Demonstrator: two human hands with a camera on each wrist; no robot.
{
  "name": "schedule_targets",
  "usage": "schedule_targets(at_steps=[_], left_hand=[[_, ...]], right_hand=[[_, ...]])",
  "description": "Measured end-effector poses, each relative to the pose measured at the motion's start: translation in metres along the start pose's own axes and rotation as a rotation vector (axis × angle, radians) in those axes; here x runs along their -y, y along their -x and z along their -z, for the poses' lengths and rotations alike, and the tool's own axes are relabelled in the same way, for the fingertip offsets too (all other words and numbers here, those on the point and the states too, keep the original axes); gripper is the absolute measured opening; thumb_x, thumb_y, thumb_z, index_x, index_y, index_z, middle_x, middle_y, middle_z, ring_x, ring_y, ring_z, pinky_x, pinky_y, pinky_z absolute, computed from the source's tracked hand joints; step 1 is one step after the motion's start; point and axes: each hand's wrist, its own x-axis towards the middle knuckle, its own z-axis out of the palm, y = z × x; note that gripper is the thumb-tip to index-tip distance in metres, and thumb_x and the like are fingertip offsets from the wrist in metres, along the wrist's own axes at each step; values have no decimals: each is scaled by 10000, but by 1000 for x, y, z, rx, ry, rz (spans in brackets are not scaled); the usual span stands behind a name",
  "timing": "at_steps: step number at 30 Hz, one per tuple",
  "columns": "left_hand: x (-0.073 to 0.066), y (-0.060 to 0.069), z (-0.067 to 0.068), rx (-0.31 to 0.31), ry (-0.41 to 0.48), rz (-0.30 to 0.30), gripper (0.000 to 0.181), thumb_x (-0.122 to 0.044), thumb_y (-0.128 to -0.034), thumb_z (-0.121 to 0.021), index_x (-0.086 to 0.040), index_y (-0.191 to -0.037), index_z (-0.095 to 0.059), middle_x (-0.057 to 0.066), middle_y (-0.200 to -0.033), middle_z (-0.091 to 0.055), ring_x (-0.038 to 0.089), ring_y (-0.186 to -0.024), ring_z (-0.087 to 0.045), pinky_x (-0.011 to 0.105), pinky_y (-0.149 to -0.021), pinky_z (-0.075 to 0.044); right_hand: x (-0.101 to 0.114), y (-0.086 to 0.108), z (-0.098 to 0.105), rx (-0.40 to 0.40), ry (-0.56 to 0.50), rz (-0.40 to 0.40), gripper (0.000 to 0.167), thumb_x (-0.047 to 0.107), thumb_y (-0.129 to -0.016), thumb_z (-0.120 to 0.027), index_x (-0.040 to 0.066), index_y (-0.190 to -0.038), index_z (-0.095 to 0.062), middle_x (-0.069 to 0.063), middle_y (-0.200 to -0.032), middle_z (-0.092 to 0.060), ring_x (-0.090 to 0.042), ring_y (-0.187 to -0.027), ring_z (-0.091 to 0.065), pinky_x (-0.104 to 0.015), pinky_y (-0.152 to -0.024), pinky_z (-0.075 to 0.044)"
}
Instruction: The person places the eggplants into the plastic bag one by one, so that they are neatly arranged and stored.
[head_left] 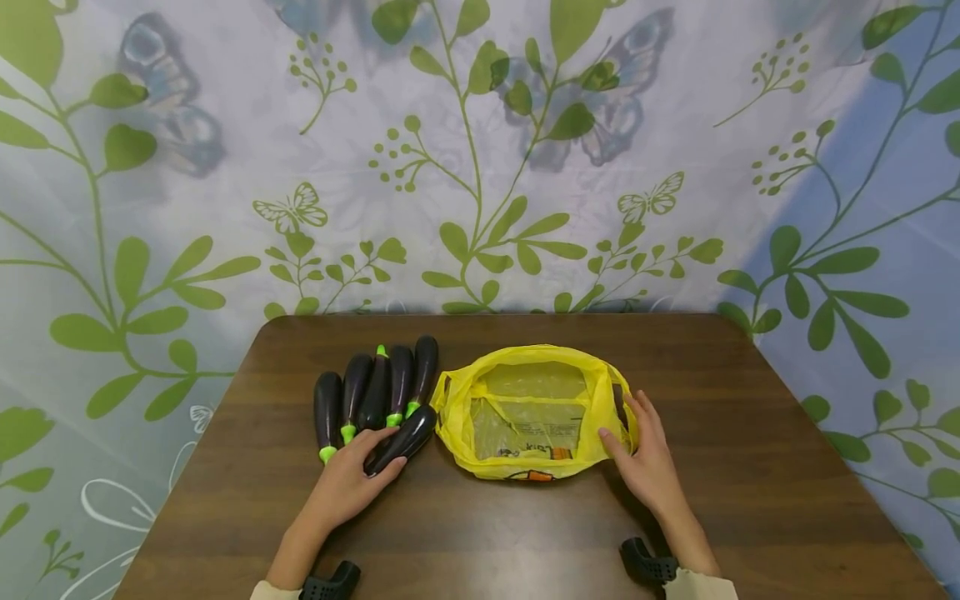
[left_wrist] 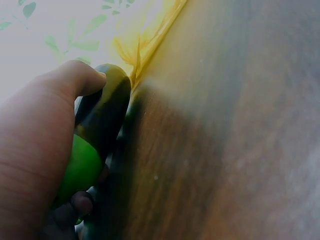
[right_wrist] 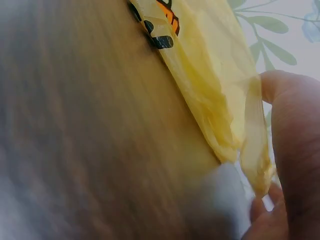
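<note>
My left hand grips a dark purple eggplant with its thumb and fingers around the sides. In the left wrist view this eggplant shows a bright green cap, and its far end is close to the yellow bag. Across the middle of the table, a yellow plastic bag lies with its mouth wide open towards me. On the right, my right hand pinches the bag's edge between thumb and fingers. The right wrist view shows the thin, creased plastic by the thumb.
Several more eggplants lie side by side left of the bag, most with green caps towards me. The brown wooden table reaches back to a patterned cloth with leaves and butterflies. Printing is visible inside the bag.
</note>
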Motion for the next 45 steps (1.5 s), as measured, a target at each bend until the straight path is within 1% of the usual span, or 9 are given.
schedule_targets(at_steps=[4,6,12,19,26,36,39,42,45], left_hand=[[0,0,1,1,-5,-1,510,-408,-921,-778,-197,-1371,-666,-2,-1191,-694,91,-908,-615,295,-758,-508],[0,-1,1,1,-6,-1,508,-407,-922,-776,-198,-1371,-665,-1,-1189,-693,92,-906,-612,298,-759,-507],[0,-1,2,-2,-8,-2,507,-403,-923,-776,-198,-1373,-663,-1,-1190,-690,93,-906,-606,304,-762,-507],[-1,-2,2,-1,-2,-7,508,-410,-930,-768,-200,-1379,-659,-2,-1202,-690,91,-896,-606,293,-749,-498],[-2,-1,3,14,4,12,514,-428,-929,-763,-206,-1380,-660,-7,-1201,-688,86,-896,-594,299,-758,-496],[-1,-1,2,7,7,7,504,-416,-933,-763,-198,-1376,-663,-15,-1177,-688,81,-865,-576,274,-740,-481],[-1,0,2,5,11,11,506,-415,-934,-762,-197,-1379,-661,-11,-1182,-689,84,-878,-585,280,-748,-488],[-1,1,1,1,22,16,517,-413,-940,-756,-196,-1397,-646,6,-1216,-693,109,-930,-622,324,-787,-519],[0,2,0,-8,41,23,526,-409,-953,-741,-194,-1419,-625,37,-1290,-686,176,-1044,-672,411,-879,-557]], right_hand=[[1,1,-4,-4,26,64,706,334,-1001,-682,50,-1574,-385,-216,-1707,-136,-478,-1568,-50,-801,-1126,-152],[1,1,-5,9,32,83,701,333,-1003,-679,40,-1570,-389,-221,-1703,-160,-451,-1580,-22,-787,-1146,-127],[-1,1,-7,95,70,80,754,383,-1021,-645,21,-1597,-321,-247,-1671,-244,-469,-1565,-102,-758,-1151,-185],[1,3,-8,150,158,54,750,446,-1023,-619,3,-1572,-366,-265,-1630,-322,-478,-1537,-196,-743,-1133,-261],[0,4,-9,146,187,69,733,452,-1027,-610,-16,-1550,-396,-267,-1609,-359,-477,-1525,-227,-731,-1134,-275],[-1,4,-9,141,204,68,733,449,-1029,-607,-30,-1544,-398,-272,-1599,-374,-477,-1519,-239,-718,-1144,-272],[-1,4,-9,140,203,69,731,448,-1029,-607,-29,-1543,-400,-274,-1599,-371,-477,-1517,-243,-717,-1144,-273],[-1,4,-9,141,206,66,733,454,-1030,-603,-26,-1544,-400,-278,-1606,-357,-477,-1517,-246,-719,-1141,-277],[-2,4,-10,141,208,64,734,457,-1031,-601,-24,-1547,-397,-281,-1609,-348,-477,-1516,-248,-719,-1139,-281]])
